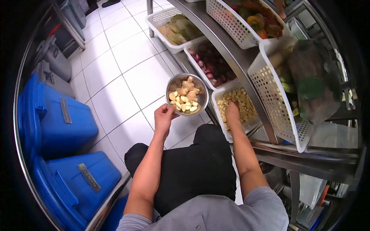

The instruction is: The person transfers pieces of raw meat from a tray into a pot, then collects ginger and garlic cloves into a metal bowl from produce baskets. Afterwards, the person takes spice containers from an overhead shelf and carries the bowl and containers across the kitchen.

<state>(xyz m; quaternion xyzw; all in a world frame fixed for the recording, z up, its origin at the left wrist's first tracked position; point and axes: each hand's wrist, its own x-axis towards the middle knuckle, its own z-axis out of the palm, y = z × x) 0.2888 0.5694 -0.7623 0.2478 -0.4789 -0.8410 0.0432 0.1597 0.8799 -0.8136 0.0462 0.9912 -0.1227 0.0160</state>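
Note:
My left hand (165, 115) grips the near left rim of a round metal bowl (205, 87), thumb and fingers closed on its edge. In the bowl lie a knobbly piece of ginger root (189, 90) and several peeled garlic cloves (183, 103). My right hand (232, 111) reaches down into a white basket (227, 133) full of peeled garlic cloves (246, 106). Its fingertips are sunk among the cloves, so I cannot see whether they are closed on any.
Beside the garlic stand baskets of red onions (212, 65) and pale green vegetables (180, 29). Above, a metal shelf (235, 57) carries baskets of peppers (256, 23) and other produce. Blue lidded bins (65, 115) line the left side. White floor tiles (119, 77) lie between.

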